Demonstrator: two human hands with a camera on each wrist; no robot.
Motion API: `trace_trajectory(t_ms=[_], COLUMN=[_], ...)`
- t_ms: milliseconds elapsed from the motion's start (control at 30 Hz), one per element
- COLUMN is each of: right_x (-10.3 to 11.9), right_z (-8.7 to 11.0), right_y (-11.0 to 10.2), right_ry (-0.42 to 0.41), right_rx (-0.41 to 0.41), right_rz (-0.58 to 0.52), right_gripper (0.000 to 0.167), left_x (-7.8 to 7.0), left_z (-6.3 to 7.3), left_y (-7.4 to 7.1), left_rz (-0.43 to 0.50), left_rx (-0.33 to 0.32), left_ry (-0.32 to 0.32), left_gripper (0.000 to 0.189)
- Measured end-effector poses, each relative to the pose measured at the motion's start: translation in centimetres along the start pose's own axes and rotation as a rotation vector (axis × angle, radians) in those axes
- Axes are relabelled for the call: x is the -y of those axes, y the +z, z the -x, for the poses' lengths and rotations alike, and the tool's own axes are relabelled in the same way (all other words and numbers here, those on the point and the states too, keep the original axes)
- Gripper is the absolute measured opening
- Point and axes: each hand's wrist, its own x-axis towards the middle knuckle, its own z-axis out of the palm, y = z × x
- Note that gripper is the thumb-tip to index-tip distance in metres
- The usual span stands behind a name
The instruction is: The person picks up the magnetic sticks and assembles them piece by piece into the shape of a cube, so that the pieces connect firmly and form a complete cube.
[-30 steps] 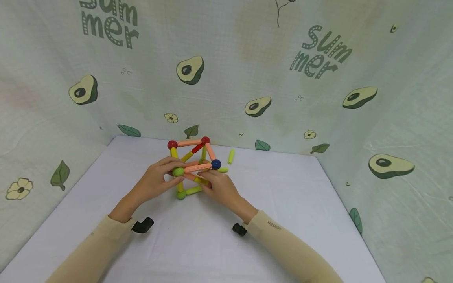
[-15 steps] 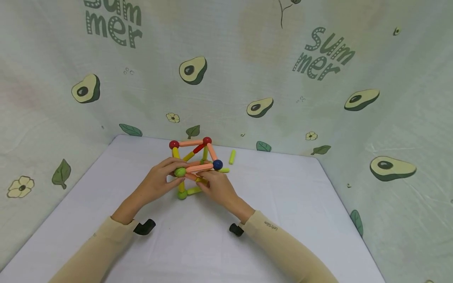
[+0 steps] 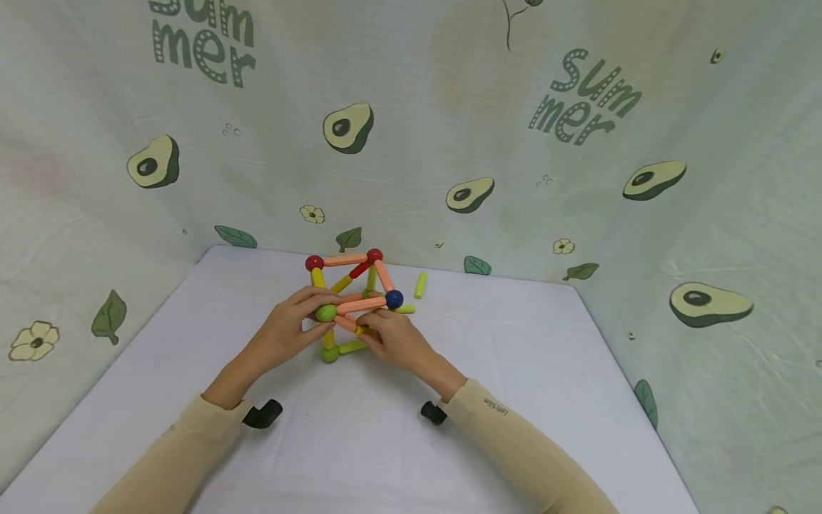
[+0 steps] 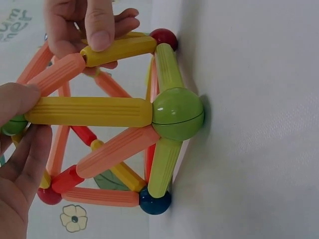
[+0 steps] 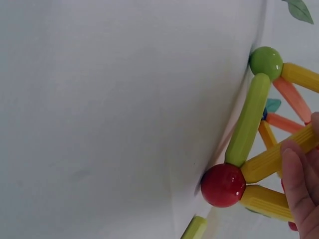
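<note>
A cube-like frame of coloured sticks and balls stands on the white table. My left hand [image 3: 282, 325] grips its near upper corner, fingers and thumb around the green ball [image 3: 325, 313]. With thumb and fingers my right hand [image 3: 401, 339] pinches a yellow stick [image 4: 122, 51] that slants up from a red ball [image 5: 223, 185] at the base. In the left wrist view that stick's upper end meets a salmon stick [image 4: 57, 73], which runs up toward the left hand. A blue ball [image 3: 394, 299] forms the upper right corner. Red balls top the far corners, one being the left red ball [image 3: 314, 263].
A loose light green stick [image 3: 420, 285] lies behind the frame to the right. Another light green stick [image 3: 406, 309] shows at the frame's right side. A patterned cloth [image 3: 411, 143] hangs behind the table [image 3: 501, 371] and along both sides.
Both hands keep their hold and the frame stays in place. My right fingers have shifted slightly and cover more of the yellow stick. The head view has moved a little.
</note>
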Motion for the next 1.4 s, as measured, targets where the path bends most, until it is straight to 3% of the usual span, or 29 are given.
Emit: trace_trajectory(t_ms=[300,633,1000,1267,1400], right_x=[0.1,-0.2,-0.5,-1.3,-1.7], right_z=[-0.4,0.9,3.8,6.7,7.2], right_y=[0.4,-0.4,-2.2,-2.5,-2.6], right_ry=[-0.014,-0.182,-0.261,-0.163,-0.093], right_rx=[-0.049,-0.085,0.176,0.419,0.454], right_rz=[-0.008,0.026,-0.153,-0.136,-0.127], right_gripper=[0.027,0.011,0.015,0.003,0.003], left_x=[0.1,0.1,0.4,0.0,-0.1], left_z=[0.1,-0.2,0.0,0.0,0.0], left_y=[0.0,-0.1,-0.3,-0.4,-0.4], left_rz=[0.0,0.002,0.023,-0.007,-0.018], left_rx=[-0.002,0.027,0.045,0.051,0.053], left_ry=[-0.002,0.03,-0.008,-0.023,-0.027], left_gripper=[0.05,0.053,0.055,0.054,0.054])
